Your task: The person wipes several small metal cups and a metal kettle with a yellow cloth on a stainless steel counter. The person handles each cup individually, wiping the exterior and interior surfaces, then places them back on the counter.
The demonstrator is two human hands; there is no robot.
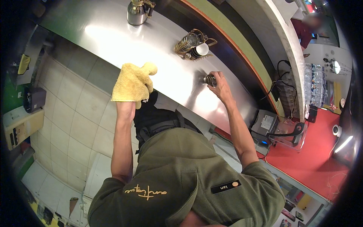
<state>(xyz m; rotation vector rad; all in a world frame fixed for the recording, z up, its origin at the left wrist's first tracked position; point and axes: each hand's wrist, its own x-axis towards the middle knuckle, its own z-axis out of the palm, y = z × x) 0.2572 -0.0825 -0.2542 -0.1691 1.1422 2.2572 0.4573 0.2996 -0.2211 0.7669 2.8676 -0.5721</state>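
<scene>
A yellow terry cloth (132, 82) is draped over my left hand (136, 82), in front of the counter's near edge; the fingers are hidden beneath it. On the steel counter (170, 82), my right hand (219, 85) is closed around a small, dark, ribbed round object (210, 80), perhaps a glass or a small stack. Beyond it stands a wire rack (195, 45) with stacked glass pieces (190, 42) and a white cup (202, 49) lying on its side. A steel coffee pot (136, 12) with a dark handle stands at the counter's far left.
A raised ledge with an orange-brown edge (244, 56) runs behind the counter. At right, a grey device (263, 122) and a clear plastic bin (289, 133) sit by a red surface (314, 153). A person in dark red (302, 32) is beyond the partition. Tiled floor (85, 93) lies left.
</scene>
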